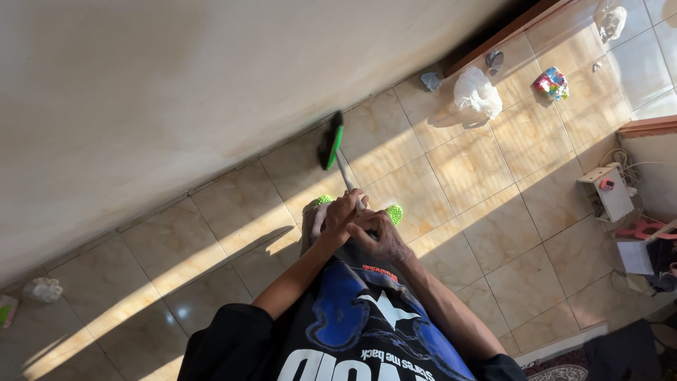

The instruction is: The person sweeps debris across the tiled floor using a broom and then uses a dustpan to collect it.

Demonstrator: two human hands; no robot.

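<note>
head view: a broom (331,143) with green-and-black head and thin metal handle; left hand (341,210) and right hand (377,231) fingers wrapped tight around it, over glossy beige tiles (465,169).

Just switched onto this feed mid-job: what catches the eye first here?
Both hands, left hand and right hand, grip a broom handle at centre frame, its green-and-black broom head against the foot of the cream wall. At upper right, a crumpled white plastic bag and a colourful wrapper lie on the sunlit tiled floor.
</note>
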